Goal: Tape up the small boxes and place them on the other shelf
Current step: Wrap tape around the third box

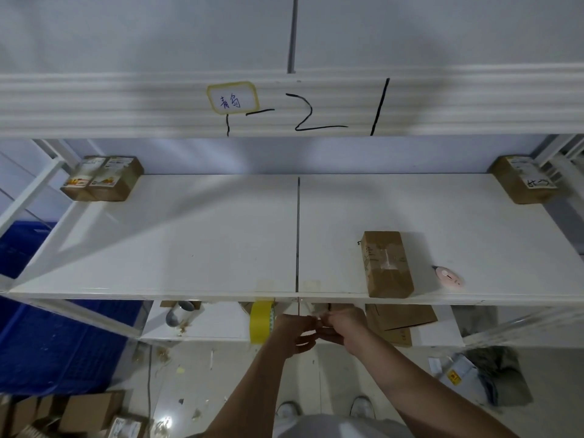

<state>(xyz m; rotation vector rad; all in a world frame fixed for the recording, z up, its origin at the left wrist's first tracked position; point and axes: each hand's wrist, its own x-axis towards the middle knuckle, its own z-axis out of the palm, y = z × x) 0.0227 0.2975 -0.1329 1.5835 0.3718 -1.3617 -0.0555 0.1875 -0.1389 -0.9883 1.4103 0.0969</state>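
Note:
A small brown box (387, 263) with clear tape across its top lies on the white shelf (189, 241), right of the middle seam. Below the shelf's front edge my left hand (295, 333) and my right hand (343, 324) meet with curled fingers. Between them they pinch a small pale strip of tape (317, 320), which is blurred. A yellow tape roll (262, 320) stands just left of my left hand. Flattened cardboard boxes (399, 317) lie on the lower shelf behind my right hand.
Two boxes (101, 178) sit at the shelf's back left corner and one box (521, 180) at the back right. A pink cutter (448, 275) lies right of the taped box. A clear tape roll (178, 314) rests on the lower shelf. Blue crates (47, 336) and loose cartons (85, 412) are at the left.

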